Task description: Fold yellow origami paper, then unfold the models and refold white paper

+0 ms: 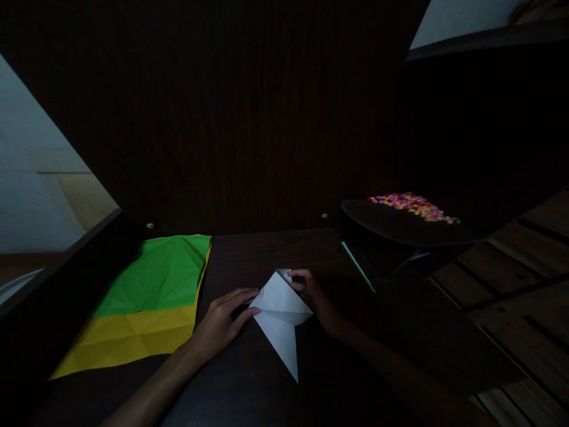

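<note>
A white paper [280, 320], folded into a kite-like shape with its long point toward me, lies on the dark table [267, 255]. My left hand [224, 320] rests flat on the table with its fingertips on the paper's left corner. My right hand [313, 293] pinches the paper's upper tip between thumb and fingers, where the tip curls up a little.
Creased green [160, 273] and yellow [128, 335] paper sheets lie overlapped at the left. A dark raised tray [391, 222] at the right carries several small pink and yellow bits [413, 204]; a green paper edge [358, 267] shows under it. Wooden floor lies at the right.
</note>
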Tool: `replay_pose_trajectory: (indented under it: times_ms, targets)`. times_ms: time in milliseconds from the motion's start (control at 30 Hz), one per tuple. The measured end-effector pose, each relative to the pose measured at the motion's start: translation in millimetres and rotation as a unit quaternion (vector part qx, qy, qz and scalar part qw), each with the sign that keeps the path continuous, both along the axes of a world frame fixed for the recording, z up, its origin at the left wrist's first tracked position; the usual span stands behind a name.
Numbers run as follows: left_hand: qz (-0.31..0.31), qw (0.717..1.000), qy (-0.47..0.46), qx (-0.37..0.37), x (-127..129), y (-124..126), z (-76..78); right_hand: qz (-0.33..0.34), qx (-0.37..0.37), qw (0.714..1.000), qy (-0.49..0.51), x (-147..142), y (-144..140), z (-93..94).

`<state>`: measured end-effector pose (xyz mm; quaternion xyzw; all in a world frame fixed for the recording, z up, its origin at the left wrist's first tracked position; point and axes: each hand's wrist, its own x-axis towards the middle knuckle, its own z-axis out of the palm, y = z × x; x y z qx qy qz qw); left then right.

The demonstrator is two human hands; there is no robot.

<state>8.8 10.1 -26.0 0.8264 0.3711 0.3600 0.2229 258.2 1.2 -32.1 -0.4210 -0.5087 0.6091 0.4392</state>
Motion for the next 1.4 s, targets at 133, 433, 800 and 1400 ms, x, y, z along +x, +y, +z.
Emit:
replay_pose_trajectory:
  times_ms: [133,433,800,1400]
  targets:
    - [0.021,0.999,-0.025,-0.028,1,0,1.9,0.033,0.016,0.999,0.038,1,-1,1.8]
    - [0.077,0.987,-0.062,-0.123,1,3,3.2,0.051,0.064,0.997,-0.003,3,-3,14.3]
    - [0.073,0.969,-0.128,-0.199,3,2,4.2,-0.012,0.051,0.996,-0.069,-4,1,4.5]
    - [0.039,0.911,-0.2,-0.359,7,1,10.9,0.111,0.049,0.993,0.011,2,-6,13.1]
